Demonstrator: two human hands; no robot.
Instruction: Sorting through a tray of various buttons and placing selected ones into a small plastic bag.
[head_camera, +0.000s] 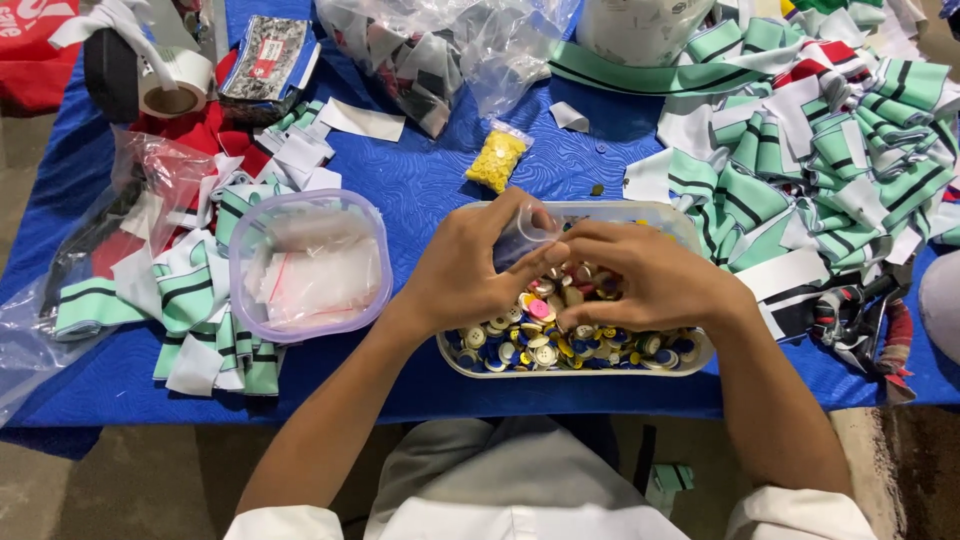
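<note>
Holding a small clear plastic bag (527, 232) pinched at its mouth, the left hand (468, 272) hovers over the tray of mixed buttons (575, 345), while the right hand (650, 280) closes its fingertips at the bag's opening (whether a button sits between them is hidden). This looks like the bag-filling step; next comes a steady open mouth and another button picked out.

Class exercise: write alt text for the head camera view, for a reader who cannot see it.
Two bare hands, the left hand and right hand, meet over a clear tray of mixed buttons, pinching a small clear plastic bag on a blue table. A lidded tub and green-striped fabric pieces lie to either side.
</note>
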